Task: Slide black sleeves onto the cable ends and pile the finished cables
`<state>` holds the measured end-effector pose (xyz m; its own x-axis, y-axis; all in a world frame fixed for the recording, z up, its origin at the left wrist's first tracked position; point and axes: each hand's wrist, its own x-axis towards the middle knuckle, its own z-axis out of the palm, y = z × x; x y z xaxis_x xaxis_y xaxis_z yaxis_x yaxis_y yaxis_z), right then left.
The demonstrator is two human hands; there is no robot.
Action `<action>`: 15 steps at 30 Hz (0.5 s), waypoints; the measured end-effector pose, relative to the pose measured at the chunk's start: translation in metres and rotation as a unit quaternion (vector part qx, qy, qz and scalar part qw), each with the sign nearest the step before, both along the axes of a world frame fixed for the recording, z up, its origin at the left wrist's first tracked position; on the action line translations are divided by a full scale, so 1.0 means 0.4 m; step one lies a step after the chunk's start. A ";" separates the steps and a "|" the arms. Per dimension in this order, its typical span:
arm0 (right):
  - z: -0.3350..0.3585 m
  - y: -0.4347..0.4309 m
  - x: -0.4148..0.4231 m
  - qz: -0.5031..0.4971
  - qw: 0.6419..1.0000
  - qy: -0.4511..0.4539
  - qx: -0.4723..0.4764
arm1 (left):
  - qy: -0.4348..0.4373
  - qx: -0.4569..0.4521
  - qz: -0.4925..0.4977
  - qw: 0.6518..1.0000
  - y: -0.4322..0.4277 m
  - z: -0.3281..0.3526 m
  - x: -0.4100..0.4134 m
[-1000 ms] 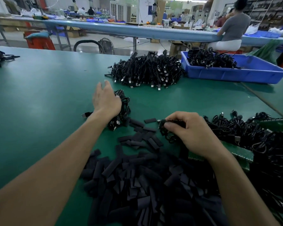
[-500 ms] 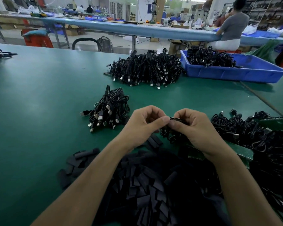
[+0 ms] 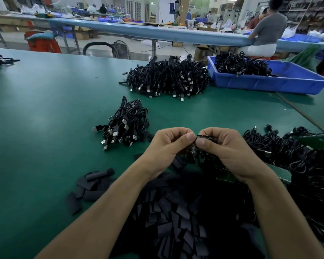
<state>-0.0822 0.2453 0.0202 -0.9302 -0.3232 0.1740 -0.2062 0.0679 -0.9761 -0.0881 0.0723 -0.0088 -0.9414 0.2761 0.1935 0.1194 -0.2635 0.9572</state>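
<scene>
Clock bearings are taken from the pt where both hands meet. The green table (image 3: 45, 113) carries all stock. The blue bin (image 3: 269, 85), w/ cables inside, sits at 2 o'clock, well apart. The big cable heap (image 3: 168, 79) is at 12 o'clock. The loose cable tangle (image 3: 297, 156) is at 3–4 o'clock, just beside the R wrist. The sleeve heap (image 3: 176, 212) is at 6 o'clock, under both forearms. The small cable pile (image 3: 125, 124) is near, at 10 o'clock, and is judged the finished pile. The left hand (image 3: 166, 146) and right hand (image 3: 226, 150) have fingers curled and thumb tips nearly touching. Both pinch one cable end (image 3: 206, 136), raised above the table. Its long axis runs approx. 9–3 o'clock. The visible dark length lies at the R fingertips, and the L hand pinches the 9 o'clock tip. Sleeve seating cannot be told, since fingers hide it. Judgement: sleeving is in progress. Drop-off then goes to 10 o'clock, where the L hand is nearer.
</scene>
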 end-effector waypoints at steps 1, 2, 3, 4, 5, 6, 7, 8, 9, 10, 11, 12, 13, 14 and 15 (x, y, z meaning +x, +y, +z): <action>0.001 0.000 0.001 0.008 1.000 -0.006 -0.014 | -0.011 0.018 -0.009 1.000 0.004 0.000 0.001; 0.003 0.000 0.002 0.010 1.000 -0.010 -0.023 | -0.016 0.031 -0.013 0.999 0.006 0.001 0.001; 0.005 -0.002 0.003 0.003 1.000 -0.009 -0.028 | -0.012 0.035 -0.009 0.999 0.007 0.004 0.002; 0.006 -0.005 0.003 -0.015 0.999 -0.002 -0.033 | -0.004 0.039 0.001 0.999 0.007 0.009 0.002; 0.006 -0.009 0.003 -0.046 0.998 0.010 -0.036 | 0.002 0.044 0.017 0.999 0.006 0.014 0.003; 0.007 -0.012 0.000 -0.086 0.995 0.028 -0.035 | 0.001 0.059 0.036 0.998 0.003 0.019 0.003; 0.007 -0.012 -0.003 -0.130 0.990 0.049 -0.028 | -0.003 0.079 0.055 0.995 -0.001 0.025 0.001; 0.007 -0.011 -0.007 -0.174 0.982 0.070 -0.019 | -0.005 0.105 0.072 0.992 -0.008 0.033 0.000; 0.008 -0.007 -0.011 -0.214 0.973 0.085 -0.014 | -0.001 0.130 0.092 0.987 -0.017 0.042 -0.001; 0.009 -0.001 -0.014 -0.254 0.963 0.093 -0.017 | 0.011 0.148 0.119 0.982 -0.027 0.053 -0.002; 0.011 0.006 -0.015 -0.292 0.951 0.096 -0.032 | 0.032 0.151 0.155 0.976 -0.036 0.066 -0.003; 0.014 0.011 -0.016 -0.325 0.939 0.094 -0.058 | 0.063 0.138 0.198 0.968 -0.046 0.079 -0.003; 0.018 0.014 -0.016 -0.350 0.928 0.091 -0.092 | 0.101 0.114 0.246 0.957 -0.054 0.092 -0.003; 0.022 0.015 -0.016 -0.368 0.917 0.091 -0.127 | 0.143 0.084 0.292 0.942 -0.061 0.104 -0.002; 0.026 0.014 -0.015 -0.379 0.907 0.097 -0.156 | 0.187 0.048 0.332 0.923 -0.066 0.114 0.000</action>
